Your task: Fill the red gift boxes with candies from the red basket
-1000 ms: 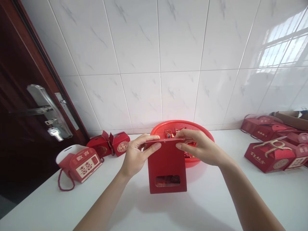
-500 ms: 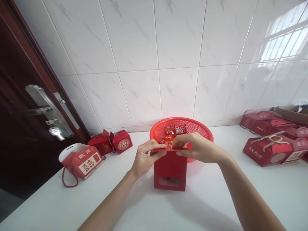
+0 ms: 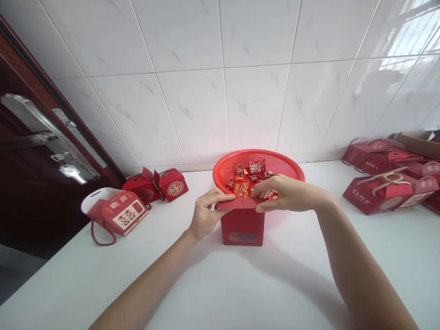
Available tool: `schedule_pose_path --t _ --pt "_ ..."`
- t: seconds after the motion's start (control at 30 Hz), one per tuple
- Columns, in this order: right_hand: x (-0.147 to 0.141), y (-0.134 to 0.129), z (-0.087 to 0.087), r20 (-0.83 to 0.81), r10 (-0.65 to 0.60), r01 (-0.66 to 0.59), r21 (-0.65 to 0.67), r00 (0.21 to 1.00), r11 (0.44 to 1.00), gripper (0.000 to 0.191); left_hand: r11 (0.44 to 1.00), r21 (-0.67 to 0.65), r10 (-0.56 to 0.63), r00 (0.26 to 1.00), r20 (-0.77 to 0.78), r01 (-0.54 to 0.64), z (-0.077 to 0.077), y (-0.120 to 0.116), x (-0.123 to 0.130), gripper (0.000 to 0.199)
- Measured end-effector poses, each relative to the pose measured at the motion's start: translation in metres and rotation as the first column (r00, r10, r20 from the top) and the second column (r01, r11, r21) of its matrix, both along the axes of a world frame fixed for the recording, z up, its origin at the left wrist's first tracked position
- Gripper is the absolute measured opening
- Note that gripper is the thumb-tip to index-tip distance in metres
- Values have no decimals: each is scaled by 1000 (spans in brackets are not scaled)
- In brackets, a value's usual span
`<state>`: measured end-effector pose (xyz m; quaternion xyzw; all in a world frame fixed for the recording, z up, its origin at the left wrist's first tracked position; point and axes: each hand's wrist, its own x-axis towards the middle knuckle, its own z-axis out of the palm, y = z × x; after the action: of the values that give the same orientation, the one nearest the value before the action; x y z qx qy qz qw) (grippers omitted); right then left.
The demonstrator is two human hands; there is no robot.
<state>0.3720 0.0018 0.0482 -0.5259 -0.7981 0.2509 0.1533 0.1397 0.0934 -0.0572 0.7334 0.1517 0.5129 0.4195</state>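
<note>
A tall red paper gift box (image 3: 242,225) stands upright on the white table, a small window low on its front. Its top edge is folded into a flap with a small hole. My left hand (image 3: 210,208) pinches the left end of that flap between thumb and fingers. At the right end, my right hand (image 3: 283,194) grips the flap, thumb in front and fingers curled behind. Just behind the box sits a red plastic basket (image 3: 299,173), with wrapped sweets (image 3: 256,166) in it; the box and right hand partly hide them.
Left on the white table (image 3: 165,293) are a red gift box with a cord handle (image 3: 123,214) and smaller red boxes (image 3: 174,185). More red boxes (image 3: 367,195) stand at the right. A tiled wall (image 3: 192,114) rises behind; a dark door (image 3: 30,183) is at the left.
The view has tilted down, so the scene sits higher or lower-cropped differently. The top flap now tips more toward me, and more sweets show behind it. Both hands keep their grip.
</note>
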Motion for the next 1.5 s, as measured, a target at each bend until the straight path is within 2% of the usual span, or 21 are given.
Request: schedule_pose_path --t 0.3,0.5,0.77,0.97,1.1,1.27,1.37,1.5 --pt "-4 2 -1 73 -23 22 8 997 1000 12 995 -98 -36 999 -24 34 1 -2 -2 25" --pt "-4 2 -1 60 -12 12 -11 998 1000 14 946 -277 -173 985 13 170 1 -2 -4 25" --pt "-5 5 1 73 -6 9 -42 997 999 15 933 -325 -168 986 -17 153 6 -5 -4 25" --pt "-6 4 1 108 -19 22 -30 994 999 13 989 -145 -38 992 -117 21 7 -8 -5 21" --pt "-7 3 1 98 -7 5 15 995 1000 16 996 8 88 974 -209 -89 13 -13 -5 20" --pt "-18 3 -2 -88 -26 41 168 996 985 14 931 296 285 931 -229 -212 19 -23 -2 23" --pt "-28 4 -6 -115 -55 84 262 992 961 18 912 348 304 928 -218 -217 18 -28 -1 27" --pt "-38 6 -10 -51 -117 127 320 992 939 23 900 371 323 923 -209 -231 15 -31 0 30"
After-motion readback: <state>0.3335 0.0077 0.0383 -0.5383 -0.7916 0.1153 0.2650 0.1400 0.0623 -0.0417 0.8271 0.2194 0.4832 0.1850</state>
